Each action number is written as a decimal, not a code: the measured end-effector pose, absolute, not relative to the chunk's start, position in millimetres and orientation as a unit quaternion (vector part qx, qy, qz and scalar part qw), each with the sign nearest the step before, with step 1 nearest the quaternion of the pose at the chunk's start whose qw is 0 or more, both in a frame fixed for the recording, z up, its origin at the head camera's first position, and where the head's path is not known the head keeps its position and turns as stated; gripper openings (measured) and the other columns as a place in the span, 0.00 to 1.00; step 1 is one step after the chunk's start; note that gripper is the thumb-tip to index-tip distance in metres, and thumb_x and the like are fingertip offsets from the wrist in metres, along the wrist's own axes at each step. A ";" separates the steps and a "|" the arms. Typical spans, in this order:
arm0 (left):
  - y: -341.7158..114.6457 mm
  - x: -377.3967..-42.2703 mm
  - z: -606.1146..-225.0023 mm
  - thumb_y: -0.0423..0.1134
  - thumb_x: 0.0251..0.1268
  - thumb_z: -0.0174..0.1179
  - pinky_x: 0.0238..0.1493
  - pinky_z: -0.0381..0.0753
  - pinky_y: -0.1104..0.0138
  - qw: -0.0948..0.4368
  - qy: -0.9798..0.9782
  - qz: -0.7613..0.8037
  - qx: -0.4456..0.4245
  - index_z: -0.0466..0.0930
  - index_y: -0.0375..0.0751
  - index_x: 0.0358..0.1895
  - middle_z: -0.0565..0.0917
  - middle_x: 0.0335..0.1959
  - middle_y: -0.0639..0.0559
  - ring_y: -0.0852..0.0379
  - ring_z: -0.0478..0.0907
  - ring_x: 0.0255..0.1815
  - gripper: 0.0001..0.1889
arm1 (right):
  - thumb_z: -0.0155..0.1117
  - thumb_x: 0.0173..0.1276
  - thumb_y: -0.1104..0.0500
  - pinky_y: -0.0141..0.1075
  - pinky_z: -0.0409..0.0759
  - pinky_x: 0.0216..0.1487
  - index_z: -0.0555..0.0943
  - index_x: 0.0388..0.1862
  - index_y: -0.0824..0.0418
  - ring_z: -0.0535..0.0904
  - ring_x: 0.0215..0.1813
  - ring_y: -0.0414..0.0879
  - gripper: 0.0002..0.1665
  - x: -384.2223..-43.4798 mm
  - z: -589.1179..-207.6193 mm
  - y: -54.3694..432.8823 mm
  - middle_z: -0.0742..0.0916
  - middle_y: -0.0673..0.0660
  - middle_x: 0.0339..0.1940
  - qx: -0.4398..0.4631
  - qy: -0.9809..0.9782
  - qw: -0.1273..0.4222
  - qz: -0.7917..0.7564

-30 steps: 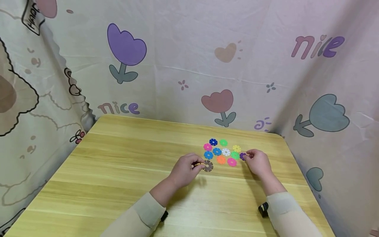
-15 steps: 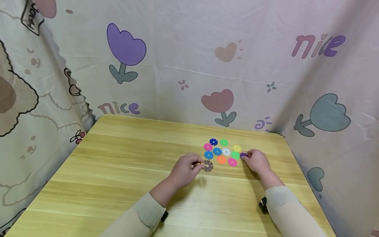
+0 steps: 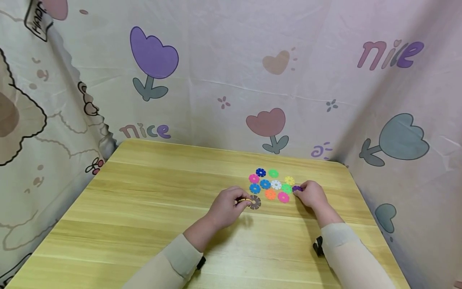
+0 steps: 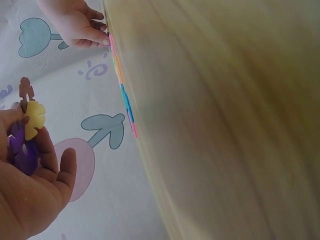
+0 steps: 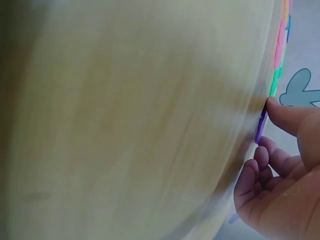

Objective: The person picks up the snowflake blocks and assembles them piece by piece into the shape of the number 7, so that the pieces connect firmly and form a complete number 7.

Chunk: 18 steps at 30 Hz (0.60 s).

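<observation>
My left hand (image 3: 224, 206) holds a few notched plastic flower discs joined together, raised a little off the table. In the left wrist view these are a brown disc (image 4: 26, 90), a yellow disc (image 4: 36, 120) and purple pieces (image 4: 24, 156) between thumb and fingers. My right hand (image 3: 315, 196) pinches a purple disc (image 5: 260, 125) by its edge at the tabletop, beside a green disc (image 3: 286, 188). Left of that lie several flat discs, among them a white disc (image 3: 276, 184), an orange disc (image 3: 270, 194) and a pink disc (image 3: 283, 197).
The light wooden table (image 3: 144, 192) reaches back to a printed cloth (image 3: 216, 52). Further back in the cluster are a dark blue disc (image 3: 260, 172), a second green disc (image 3: 273, 173) and a yellow disc (image 3: 289, 180).
My right fingers have shifted over the purple disc, which now shows tilted and narrower than before. The left hand has stayed almost still with its joined discs.
</observation>
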<state>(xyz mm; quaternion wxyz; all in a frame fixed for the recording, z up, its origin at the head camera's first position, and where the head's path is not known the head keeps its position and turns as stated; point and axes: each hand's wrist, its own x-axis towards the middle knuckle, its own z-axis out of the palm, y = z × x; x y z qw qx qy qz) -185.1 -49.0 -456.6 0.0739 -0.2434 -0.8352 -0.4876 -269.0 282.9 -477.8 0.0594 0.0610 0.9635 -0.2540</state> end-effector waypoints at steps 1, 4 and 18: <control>-49.0 -185.1 -456.7 0.31 0.71 0.70 0.40 0.82 0.68 0.074 -0.836 -0.487 -0.243 0.88 0.42 0.38 0.85 0.39 0.56 0.61 0.78 0.37 0.03 | 0.69 0.75 0.55 0.61 0.76 0.64 0.79 0.58 0.78 0.80 0.56 0.68 0.27 -269.0 -477.8 283.0 0.84 0.75 0.55 0.064 0.962 0.059 -0.258; -48.7 -184.9 -457.0 0.31 0.71 0.70 0.40 0.82 0.68 0.071 -0.836 -0.489 -0.239 0.87 0.43 0.38 0.85 0.39 0.56 0.61 0.78 0.37 0.03 | 0.71 0.74 0.55 0.60 0.77 0.61 0.78 0.56 0.78 0.79 0.53 0.65 0.27 -268.4 -477.4 283.1 0.83 0.74 0.53 0.071 0.959 0.059 -0.267; -47.8 -185.1 -458.0 0.31 0.71 0.70 0.41 0.83 0.68 0.068 -0.833 -0.494 -0.239 0.87 0.42 0.38 0.85 0.39 0.56 0.61 0.78 0.38 0.03 | 0.68 0.76 0.63 0.43 0.82 0.44 0.81 0.53 0.75 0.80 0.44 0.56 0.16 -253.2 -467.1 276.5 0.85 0.68 0.46 0.070 0.935 0.037 -0.346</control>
